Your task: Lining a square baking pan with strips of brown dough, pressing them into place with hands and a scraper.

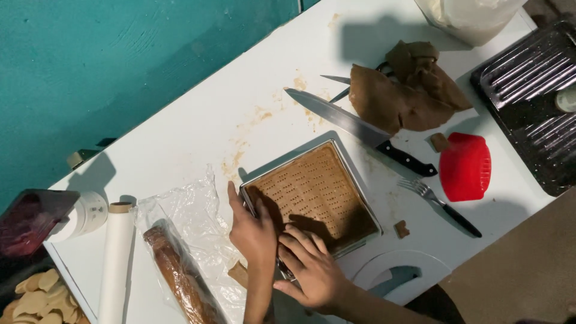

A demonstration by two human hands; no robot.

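Observation:
A square metal baking tin point(354, 174) sits on the white table point(198, 126), lined with a flat sheet of brown dough point(312, 186) pricked all over with small holes. My left hand point(253, 231) rests on the tin's near left corner, fingers flat against the rim and the dough. My right hand point(312, 267) lies at the near edge of the tin, fingertips pressing on the dough. Neither hand holds anything.
A large knife point(354, 127), a fork point(441, 204), a red silicone mould point(465, 166) and a lump of brown dough point(405, 93) lie to the right. A rolling pin on plastic wrap point(180, 279), a paper roll point(115, 264), a white jar point(87, 214) stand left; a black tray point(531, 102) far right.

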